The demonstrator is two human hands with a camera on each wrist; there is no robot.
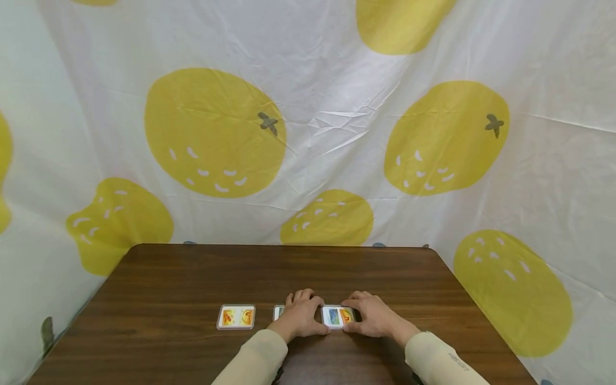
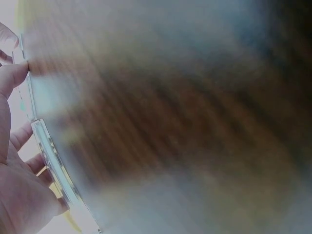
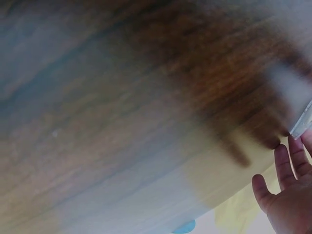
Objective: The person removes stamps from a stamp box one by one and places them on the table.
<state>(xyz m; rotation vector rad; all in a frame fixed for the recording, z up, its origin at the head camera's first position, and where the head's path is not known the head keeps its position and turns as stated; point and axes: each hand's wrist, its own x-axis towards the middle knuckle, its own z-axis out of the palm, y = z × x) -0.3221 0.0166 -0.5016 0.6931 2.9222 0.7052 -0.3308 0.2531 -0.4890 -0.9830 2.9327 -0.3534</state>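
Observation:
On the brown table, three flat clear cases with colourful printed cards lie in a row. The right-hand case [image 1: 333, 317] shows a blue-green picture and an orange one. My left hand [image 1: 302, 315] pinches its left end, thumb on the near edge and index finger at the far edge. My right hand [image 1: 375, 315] pinches its right end in the same way. The middle case [image 1: 278, 311] is mostly hidden under my left hand; its clear edge [image 2: 61, 168] shows below the palm in the left wrist view. Farther left lies the third case [image 1: 236, 317], untouched, with two orange pictures.
The dark wood-grain table [image 1: 192, 278] reaches back to a white curtain [image 1: 332, 117] printed with yellow fruit, which hangs behind it and along both sides. Both wrist views are largely filled by blurred, glossy tabletop.

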